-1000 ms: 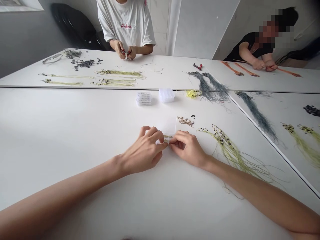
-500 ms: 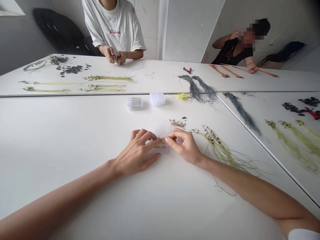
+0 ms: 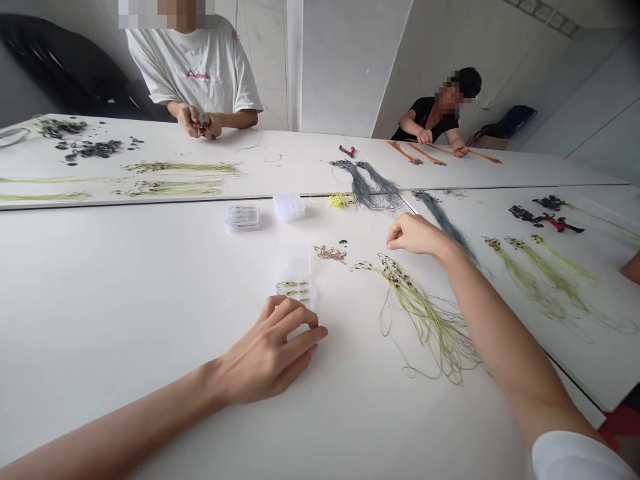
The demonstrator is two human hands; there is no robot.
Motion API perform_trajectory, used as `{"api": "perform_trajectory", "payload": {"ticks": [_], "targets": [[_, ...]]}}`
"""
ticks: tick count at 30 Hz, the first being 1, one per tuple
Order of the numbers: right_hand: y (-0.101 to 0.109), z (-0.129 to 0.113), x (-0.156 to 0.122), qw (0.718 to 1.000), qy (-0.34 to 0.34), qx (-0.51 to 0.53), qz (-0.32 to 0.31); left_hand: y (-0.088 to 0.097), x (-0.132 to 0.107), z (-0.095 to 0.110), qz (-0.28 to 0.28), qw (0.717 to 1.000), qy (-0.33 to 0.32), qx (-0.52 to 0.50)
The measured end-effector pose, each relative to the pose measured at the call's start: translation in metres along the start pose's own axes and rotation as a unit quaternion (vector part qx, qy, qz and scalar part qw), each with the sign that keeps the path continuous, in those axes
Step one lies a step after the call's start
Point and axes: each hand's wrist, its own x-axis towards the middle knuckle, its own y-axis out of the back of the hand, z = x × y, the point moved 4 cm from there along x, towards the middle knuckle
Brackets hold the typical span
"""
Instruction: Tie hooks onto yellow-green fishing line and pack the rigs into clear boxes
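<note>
My left hand (image 3: 273,353) rests on the white table (image 3: 125,280), fingers bent, holding the near end of a small clear box (image 3: 296,287) with yellow-green lines in it. My right hand (image 3: 414,235) hovers farther right with fingers curled; what it holds, if anything, I cannot make out. It is just above the head of a bundle of yellow-green lines (image 3: 420,310) with dark beads. A small pile of brownish hooks (image 3: 330,253) lies between the box and my right hand.
Two clear plastic boxes (image 3: 243,217) (image 3: 289,207) stand farther back. Grey line bundles (image 3: 365,183), a yellow tuft (image 3: 341,200), more green bundles (image 3: 180,168) (image 3: 540,280) and dark pieces (image 3: 93,148) lie about. A person in a white shirt (image 3: 193,73) and another in black (image 3: 430,113) work opposite.
My right hand left the small box and moved up and right, past the hook pile to the bundle's head. My left hand stays on the box. The view swung right.
</note>
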Motion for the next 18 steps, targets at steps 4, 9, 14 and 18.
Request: {"api": "perform_trajectory", "payload": {"ticks": [4,9,14,18], "targets": [[-0.018,0.007,0.009,0.999,-0.01,-0.021,-0.036,0.002,0.0,-0.007,0.007,1.0,0.019,-0.002],[-0.029,0.006,0.015,0.999,0.001,-0.029,-0.046,0.0,-0.001,-0.008,-0.004,1.0,0.016,-0.011],[-0.022,0.001,0.016,1.0,0.024,-0.013,0.001,0.0,-0.001,-0.008,-0.001,1.0,0.015,-0.008],[0.016,0.002,0.006,0.993,0.029,0.024,0.113,0.001,0.0,-0.008,0.001,1.0,0.02,-0.009]]}}
